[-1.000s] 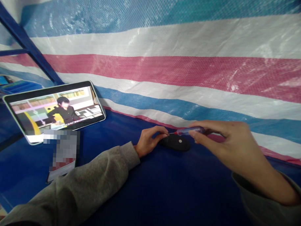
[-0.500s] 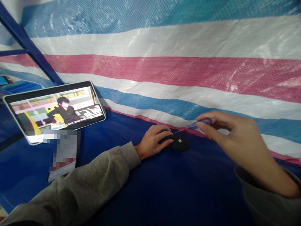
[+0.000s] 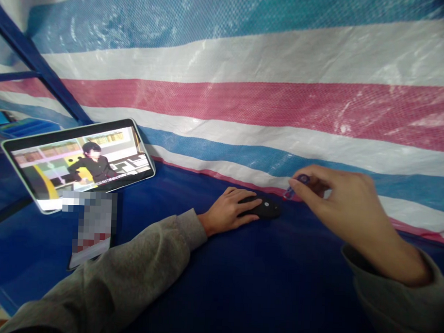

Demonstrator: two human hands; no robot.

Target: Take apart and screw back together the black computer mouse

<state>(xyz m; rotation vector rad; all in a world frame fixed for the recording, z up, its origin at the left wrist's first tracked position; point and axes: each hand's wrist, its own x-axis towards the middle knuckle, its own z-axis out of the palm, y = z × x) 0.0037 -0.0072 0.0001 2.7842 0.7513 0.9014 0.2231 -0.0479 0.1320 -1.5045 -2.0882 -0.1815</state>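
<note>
A black computer mouse (image 3: 270,210) with a small light spot on top lies on the blue surface (image 3: 262,275). My left hand (image 3: 228,210) wraps over its left end, fingers on its upper side. To the right, my right hand (image 3: 348,205) is raised and pinches a small screwdriver (image 3: 303,179) between thumb and fingers. Its handle is see-through bluish purple, with a bit of red near the shaft. The handle's end now faces me, and the tip is hard to make out beside the mouse's right end.
A tablet (image 3: 80,164) playing an animated video leans at the left. In front of it lies a phone (image 3: 91,252), partly blurred out. A striped plastic sheet (image 3: 246,104) hangs behind, next to a blue frame bar (image 3: 53,78).
The screwdriver has turned in my right hand, from lying slanted toward the mouse to pointing away with its handle end toward me. My left fingers have shifted slightly on the mouse.
</note>
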